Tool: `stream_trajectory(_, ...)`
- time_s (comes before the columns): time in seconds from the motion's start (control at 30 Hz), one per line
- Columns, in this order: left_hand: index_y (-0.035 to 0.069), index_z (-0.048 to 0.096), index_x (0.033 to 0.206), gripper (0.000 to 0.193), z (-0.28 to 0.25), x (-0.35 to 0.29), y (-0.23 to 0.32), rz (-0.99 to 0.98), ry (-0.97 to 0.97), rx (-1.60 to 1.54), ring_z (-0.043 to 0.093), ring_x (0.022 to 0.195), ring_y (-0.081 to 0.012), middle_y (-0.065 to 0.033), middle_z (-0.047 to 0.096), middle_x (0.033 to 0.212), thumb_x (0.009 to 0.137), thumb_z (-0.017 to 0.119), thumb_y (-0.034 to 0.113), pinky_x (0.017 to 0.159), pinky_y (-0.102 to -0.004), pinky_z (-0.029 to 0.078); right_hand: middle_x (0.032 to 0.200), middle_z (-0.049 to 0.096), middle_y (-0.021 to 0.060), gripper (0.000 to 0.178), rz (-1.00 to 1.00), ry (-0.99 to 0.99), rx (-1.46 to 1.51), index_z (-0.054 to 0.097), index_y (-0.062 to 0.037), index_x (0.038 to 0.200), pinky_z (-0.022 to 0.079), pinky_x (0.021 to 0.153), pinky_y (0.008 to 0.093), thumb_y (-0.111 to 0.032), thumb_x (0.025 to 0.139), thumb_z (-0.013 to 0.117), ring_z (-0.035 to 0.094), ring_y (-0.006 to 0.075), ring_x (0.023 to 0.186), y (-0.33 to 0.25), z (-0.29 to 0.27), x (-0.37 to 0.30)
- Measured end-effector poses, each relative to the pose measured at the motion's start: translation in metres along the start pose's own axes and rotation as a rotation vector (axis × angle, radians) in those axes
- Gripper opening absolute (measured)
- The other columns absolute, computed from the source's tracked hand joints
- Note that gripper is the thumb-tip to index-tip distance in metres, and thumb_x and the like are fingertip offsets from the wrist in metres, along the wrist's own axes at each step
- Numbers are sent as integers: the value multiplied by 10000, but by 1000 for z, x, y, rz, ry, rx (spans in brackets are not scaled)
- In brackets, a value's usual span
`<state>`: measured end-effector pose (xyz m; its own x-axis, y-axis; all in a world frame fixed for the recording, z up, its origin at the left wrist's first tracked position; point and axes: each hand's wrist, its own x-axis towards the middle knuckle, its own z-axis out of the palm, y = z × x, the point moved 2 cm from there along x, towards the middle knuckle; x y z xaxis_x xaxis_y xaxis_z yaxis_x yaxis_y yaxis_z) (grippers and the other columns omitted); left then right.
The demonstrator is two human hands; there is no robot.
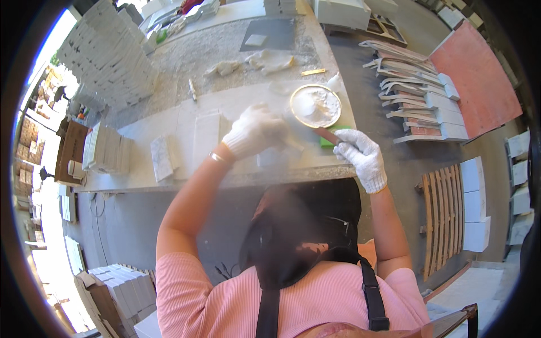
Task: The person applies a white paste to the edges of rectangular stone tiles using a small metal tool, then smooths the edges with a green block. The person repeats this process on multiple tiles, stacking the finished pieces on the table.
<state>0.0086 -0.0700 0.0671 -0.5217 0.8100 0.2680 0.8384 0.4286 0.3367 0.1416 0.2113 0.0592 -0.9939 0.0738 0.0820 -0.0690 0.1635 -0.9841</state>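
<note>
My right hand [362, 160], in a white knit glove, is closed on a narrow putty knife [327, 135] with a brownish blade. The blade lies just below the rim of a round bowl [293, 110] that holds white paste or powder [318, 107]. A green block [326, 143] sits under the knife, beside the bowl. My left hand [253, 130], also gloved in white, is over the table near a pale slab [207, 130]. Its fingers are smeared, and a blurred pale piece [271, 158] is below them; whether they hold it is unclear.
The dusty worktable [135, 132] bears a marbled tile [163, 158], a stack of tiles [106, 149], a small marker-like tool [193, 90], crumpled gloves [270, 61] and a dark sheet [282, 34]. A tall tile stack [107, 56] stands far left. Pallets [442, 219] are at right.
</note>
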Motion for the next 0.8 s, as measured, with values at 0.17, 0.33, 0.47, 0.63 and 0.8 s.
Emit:
stream_trajectory(0.17,264,796,1035,330,-3,-12,1,-70,57,43,645,1222,-265,-23,753,1020,718,885,282,1163,-514,408,1095,774,74,282,-43,-175,-91,743,-2,1271,591,837,272,15,995,689,708,107,928,-11,12,30)
stream_trajectory(0.33,261,792,952,235,6,-17,-2,-28,44,151,653,1210,-237,10,747,997,733,873,289,1173,-549,393,1152,788,65,252,-190,-408,-248,774,-9,1230,588,868,275,-7,988,705,700,99,957,-18,41,56)
stream_trajectory(0.47,278,772,891,95,10,-19,-7,-33,110,112,658,1190,-231,39,744,994,802,801,258,1186,-550,375,1119,799,75,265,-247,-496,-306,772,-4,1227,589,883,289,-4,966,724,709,113,953,-17,61,68)
stream_trajectory(0.63,260,771,918,136,13,-18,-10,-18,107,119,660,1173,-243,25,739,1011,788,799,232,1177,-560,381,1100,805,86,270,-208,-481,-341,775,-7,1212,595,905,307,6,945,738,736,139,965,-18,56,60)
stream_trajectory(0.8,252,788,936,248,11,-18,-9,1,132,116,681,1105,-231,-8,748,978,700,861,238,1129,-504,436,1122,801,88,260,-234,-430,-389,775,-13,1216,595,907,296,2,962,723,744,141,985,-21,50,48)
